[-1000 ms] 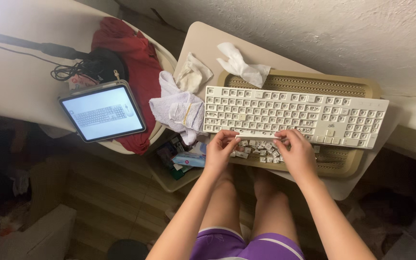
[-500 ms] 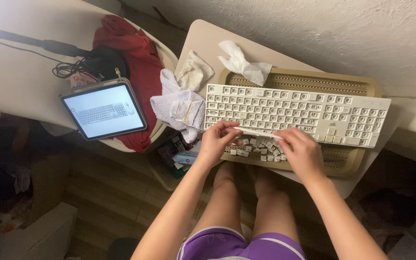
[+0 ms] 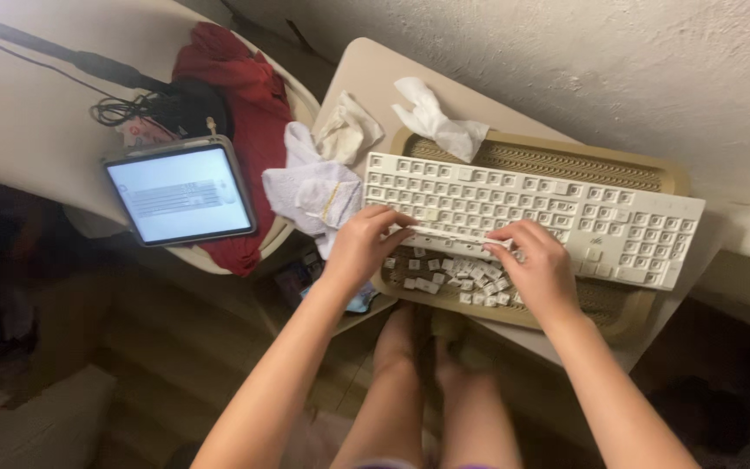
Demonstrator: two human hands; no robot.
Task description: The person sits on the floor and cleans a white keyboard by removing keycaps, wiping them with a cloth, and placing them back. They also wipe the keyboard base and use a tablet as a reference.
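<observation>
A cream keyboard (image 3: 566, 208) with its keycaps removed lies across a tan ribbed tray (image 3: 635, 165). My left hand (image 3: 359, 247) and my right hand (image 3: 538, 265) each pinch one end of a long white spacebar keycap (image 3: 453, 233), held against the keyboard's front row. Just below the bar, several loose keycaps (image 3: 462, 278) are piled on the tray between my hands.
A tablet (image 3: 180, 193) showing a keyboard picture leans on a round stool with a red cloth (image 3: 236, 82) and black cables (image 3: 132, 108). A white towel (image 3: 314, 187) and crumpled wipes (image 3: 431, 113) lie on the beige table (image 3: 366, 74). My bare legs are below.
Both hands have carried the spacebar up from the tray's front edge onto the keyboard's lower row. The view has tilted, so everything sits slightly lower and to the left.
</observation>
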